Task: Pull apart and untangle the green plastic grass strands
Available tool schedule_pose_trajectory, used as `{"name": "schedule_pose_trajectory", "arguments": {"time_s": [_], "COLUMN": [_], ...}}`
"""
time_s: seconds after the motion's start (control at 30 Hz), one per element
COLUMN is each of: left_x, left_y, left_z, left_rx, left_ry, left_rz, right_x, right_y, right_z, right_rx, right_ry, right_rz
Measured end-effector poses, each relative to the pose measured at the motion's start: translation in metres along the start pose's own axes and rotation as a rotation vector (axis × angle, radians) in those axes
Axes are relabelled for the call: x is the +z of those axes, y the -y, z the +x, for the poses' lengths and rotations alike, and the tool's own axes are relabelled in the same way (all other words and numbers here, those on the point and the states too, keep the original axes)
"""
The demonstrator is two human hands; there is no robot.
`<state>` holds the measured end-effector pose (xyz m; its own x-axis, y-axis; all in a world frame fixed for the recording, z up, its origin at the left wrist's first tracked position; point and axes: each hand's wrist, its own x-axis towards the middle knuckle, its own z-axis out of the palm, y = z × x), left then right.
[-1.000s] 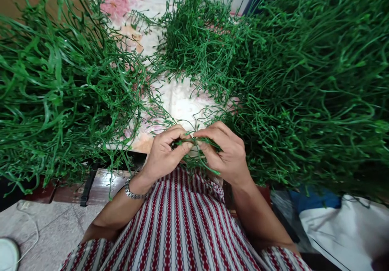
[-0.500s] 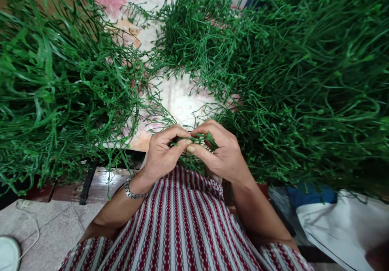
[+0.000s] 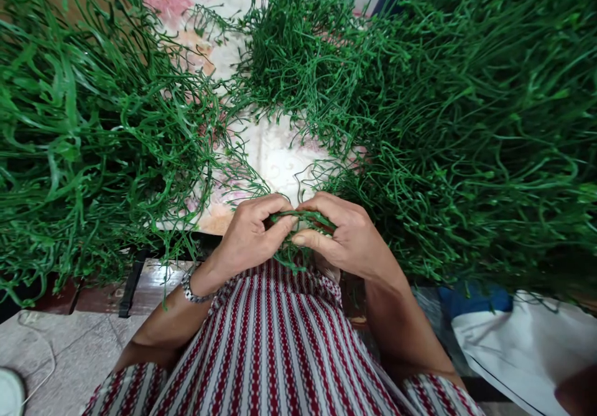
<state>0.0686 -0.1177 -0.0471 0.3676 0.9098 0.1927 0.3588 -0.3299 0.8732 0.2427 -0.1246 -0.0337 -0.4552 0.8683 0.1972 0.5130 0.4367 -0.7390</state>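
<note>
A small bunch of green stems (image 3: 305, 217) lies between my two hands, close to my body at the table's near edge. My left hand (image 3: 254, 229), with a metal watch (image 3: 191, 286) on the wrist, pinches the stems between thumb and fingers. My right hand (image 3: 342, 232) curls its fingers around the other side of the bunch, its thumb below them. Both sets of fingertips nearly meet. Some stem ends hang beneath the hands, over the striped garment (image 3: 280, 335).
Large heaps of green stems lie at the left (image 3: 93, 142) and right (image 3: 489, 142), with a smaller pile (image 3: 298, 49) at the back. A flowered cloth (image 3: 280, 155) shows between them. White fabric (image 3: 532, 341) is at the lower right.
My right thumb has moved away from my left thumb and sits lower. The stems between my hands have shifted, and more of them hang below. Both forearms have spread slightly outward.
</note>
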Motion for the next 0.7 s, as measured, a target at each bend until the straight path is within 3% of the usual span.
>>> {"name": "schedule_pose_trajectory", "arguments": {"time_s": [0.17, 0.4, 0.57, 0.7], "left_x": [-0.003, -0.01, -0.012, -0.01], "left_y": [-0.001, -0.003, 0.004, 0.008], "left_z": [0.001, 0.002, 0.002, -0.001], "left_rx": [0.107, 0.024, -0.082, -0.213], "left_ry": [-0.005, 0.121, 0.253, 0.214], "left_rz": [0.06, -0.007, -0.317, -0.586], "right_x": [0.004, 0.003, -0.003, 0.0], "right_y": [0.003, 0.003, 0.004, 0.008], "right_z": [0.004, 0.002, 0.004, 0.008], "right_rx": [0.051, 0.164, 0.159, 0.169], "right_ry": [0.03, 0.108, 0.253, 0.284], "right_rz": [0.029, 0.111, 0.367, 0.712]}}
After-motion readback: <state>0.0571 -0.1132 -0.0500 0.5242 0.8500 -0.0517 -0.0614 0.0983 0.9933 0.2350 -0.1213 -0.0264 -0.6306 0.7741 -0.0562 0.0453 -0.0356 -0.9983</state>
